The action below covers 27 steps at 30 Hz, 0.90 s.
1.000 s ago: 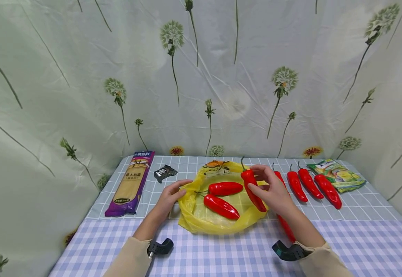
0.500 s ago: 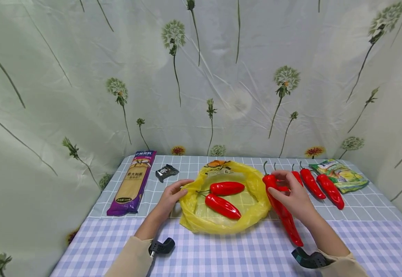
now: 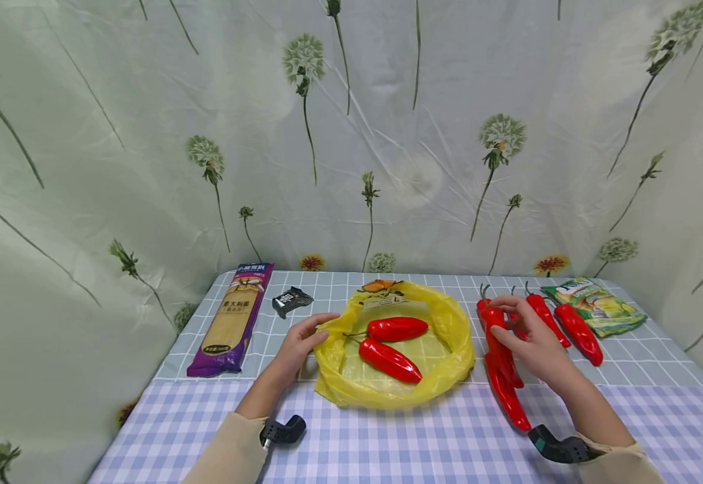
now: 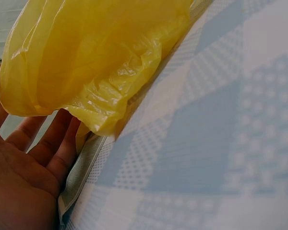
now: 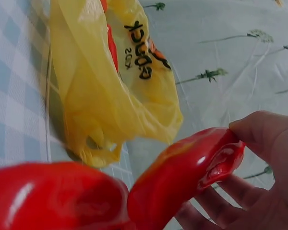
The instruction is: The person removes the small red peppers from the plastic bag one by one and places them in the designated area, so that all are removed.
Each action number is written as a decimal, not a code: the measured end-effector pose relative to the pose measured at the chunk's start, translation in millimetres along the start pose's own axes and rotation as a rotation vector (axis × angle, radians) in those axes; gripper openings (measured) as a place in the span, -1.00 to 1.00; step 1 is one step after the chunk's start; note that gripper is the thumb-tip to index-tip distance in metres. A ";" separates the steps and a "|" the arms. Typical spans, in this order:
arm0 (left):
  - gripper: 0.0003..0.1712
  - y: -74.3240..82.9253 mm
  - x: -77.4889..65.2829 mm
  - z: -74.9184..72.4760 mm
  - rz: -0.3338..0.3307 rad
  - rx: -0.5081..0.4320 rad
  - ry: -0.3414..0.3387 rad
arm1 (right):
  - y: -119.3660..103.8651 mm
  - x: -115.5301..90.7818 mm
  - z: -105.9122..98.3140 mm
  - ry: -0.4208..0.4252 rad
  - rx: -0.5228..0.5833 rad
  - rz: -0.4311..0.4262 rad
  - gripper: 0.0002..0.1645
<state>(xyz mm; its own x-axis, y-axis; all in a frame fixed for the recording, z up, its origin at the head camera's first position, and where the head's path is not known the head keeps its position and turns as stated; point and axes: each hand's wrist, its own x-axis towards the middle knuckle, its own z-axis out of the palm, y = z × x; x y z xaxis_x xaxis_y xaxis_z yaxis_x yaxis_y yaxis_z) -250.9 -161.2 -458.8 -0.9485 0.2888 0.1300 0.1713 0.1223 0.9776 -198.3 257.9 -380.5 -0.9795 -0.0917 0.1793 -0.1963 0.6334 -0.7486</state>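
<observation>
A yellow plastic bag point(image 3: 342, 393) lies with its mouth spread wide, and two red peppers point(image 3: 390, 361) rest inside it. My left hand point(image 3: 294, 346) holds the bag's left rim; in the left wrist view the fingers point(image 4: 50, 139) reach behind the yellow plastic point(image 4: 86, 62). To the right of the bag, my right hand point(image 3: 535, 343) pinches a red pepper point(image 3: 499, 346) near its stem end. That pepper overlaps another long red pepper point(image 3: 509, 400). The right wrist view shows the thumb point(image 5: 259, 132) on the held pepper point(image 5: 182, 167).
Several more red peppers point(image 3: 578, 334) lie to the right, beside a green and yellow packet point(image 3: 596, 306). At the left are a purple pasta packet point(image 3: 230, 319) and a small black packet point(image 3: 292, 302). A floral curtain point(image 3: 351, 134) stands behind the checked tablecloth point(image 3: 388, 444).
My right hand has moved right, from over the bag's right rim to the peppers beside it, carrying the pepper along. My left hand stays at the left rim.
</observation>
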 end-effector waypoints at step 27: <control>-0.53 1.8 -0.9 -0.1 -0.010 0.025 -0.005 | 33.2 -2.1 -45.9 -0.288 -0.098 0.075 -0.34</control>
<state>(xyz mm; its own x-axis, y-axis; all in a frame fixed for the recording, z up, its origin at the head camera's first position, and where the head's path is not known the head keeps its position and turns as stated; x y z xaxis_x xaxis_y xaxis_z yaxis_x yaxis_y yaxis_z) -249.8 -161.3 -457.2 -0.9488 0.2923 0.1193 0.1684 0.1490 0.9744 -200.7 314.4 -376.4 -0.9663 -0.2470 -0.0725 -0.1318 0.7166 -0.6850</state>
